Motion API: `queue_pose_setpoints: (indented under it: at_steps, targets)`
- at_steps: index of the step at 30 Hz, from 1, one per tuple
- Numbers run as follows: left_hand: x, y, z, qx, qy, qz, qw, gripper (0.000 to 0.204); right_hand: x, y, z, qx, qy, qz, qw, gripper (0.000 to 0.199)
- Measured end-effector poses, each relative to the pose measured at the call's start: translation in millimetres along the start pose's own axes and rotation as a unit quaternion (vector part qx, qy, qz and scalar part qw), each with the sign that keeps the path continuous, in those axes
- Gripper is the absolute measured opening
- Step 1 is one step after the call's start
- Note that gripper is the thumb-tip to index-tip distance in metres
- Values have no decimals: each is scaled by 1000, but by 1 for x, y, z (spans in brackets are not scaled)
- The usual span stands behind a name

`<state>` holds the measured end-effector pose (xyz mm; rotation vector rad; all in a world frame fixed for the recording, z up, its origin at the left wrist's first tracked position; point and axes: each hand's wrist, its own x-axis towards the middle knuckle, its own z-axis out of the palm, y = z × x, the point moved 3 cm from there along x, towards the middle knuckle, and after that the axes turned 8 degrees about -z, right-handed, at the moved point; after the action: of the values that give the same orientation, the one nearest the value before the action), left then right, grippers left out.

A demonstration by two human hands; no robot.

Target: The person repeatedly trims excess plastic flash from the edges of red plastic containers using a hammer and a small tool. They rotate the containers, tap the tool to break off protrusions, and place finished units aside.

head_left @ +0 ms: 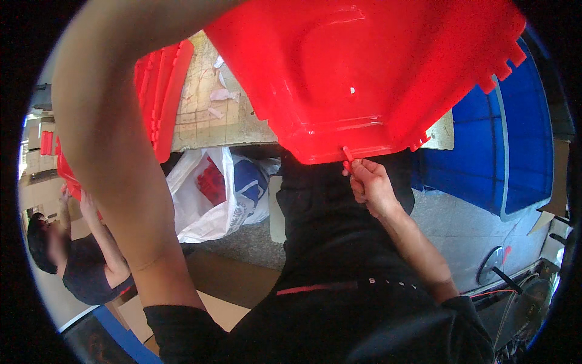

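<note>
A large red moulded plastic shell [339,67] stands tilted over the worktable, its smooth hollow side toward me and its lower rim at the table's front edge. Notched teeth run along its right side. My right hand [371,185] is closed, with thumb and fingers pinching a small slim red plastic piece [347,156] against that lower rim. Whether the piece is separate or joined to the rim, I cannot tell. My left arm [112,121] reaches up across the left side and passes out at the top, so the left hand is out of the picture.
Another ribbed red part [173,91] lies on the worktable [194,124] near paper scraps [224,94]. Below hangs or stands a white sack [227,209] with small red pieces [212,182]. A blue bin [524,206] stands right. At far left, a person [94,267] handles red plastic.
</note>
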<state>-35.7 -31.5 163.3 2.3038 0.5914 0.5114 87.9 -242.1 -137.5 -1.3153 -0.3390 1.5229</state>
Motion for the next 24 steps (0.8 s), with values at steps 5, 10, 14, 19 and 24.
queue_pose_setpoints:
  at_steps: [5, 10, 14, 19, 24]
  targets:
    - [1, -7, -1, -79, 8, 27, 997, 39, 3, 4, 1, 32, -9, -1, 999, 30]
    - [-46, -63, -9, -229, 266, 84, 933, 34, 11, 17, -7, -4, 11, -5, 1000, 30]
    - [-148, -96, 92, -163, 590, -235, 755, 29, 17, 23, -7, -6, 24, -4, 1000, 28]
    - [-178, -113, 297, -490, 103, -511, 699, 50, 19, 19, -12, 8, 18, -63, 998, 25]
    - [-135, -141, 326, -627, 139, -451, 620, 34, 27, 21, -11, -36, -22, -37, 998, 32]
